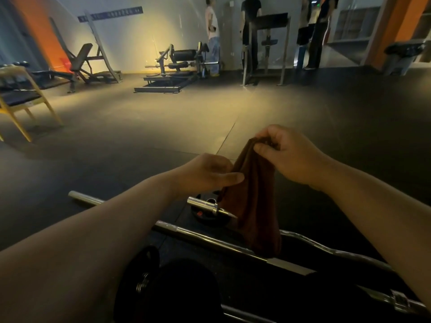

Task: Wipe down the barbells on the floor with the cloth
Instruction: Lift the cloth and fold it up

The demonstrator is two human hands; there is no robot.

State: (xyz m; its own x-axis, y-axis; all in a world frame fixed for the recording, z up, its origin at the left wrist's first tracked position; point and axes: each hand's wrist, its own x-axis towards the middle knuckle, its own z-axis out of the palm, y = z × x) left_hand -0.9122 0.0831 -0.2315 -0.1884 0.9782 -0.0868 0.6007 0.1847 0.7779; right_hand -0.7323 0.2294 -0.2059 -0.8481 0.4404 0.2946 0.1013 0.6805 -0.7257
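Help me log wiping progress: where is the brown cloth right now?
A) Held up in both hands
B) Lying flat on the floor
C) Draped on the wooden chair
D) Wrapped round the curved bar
A: the right hand pinches the top of the brown cloth and the left hand holds its side, so it hangs down in front of the curved bar.

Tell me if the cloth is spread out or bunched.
Bunched. The cloth hangs in loose folds, pinched at its top by the right hand, lower by the left hand.
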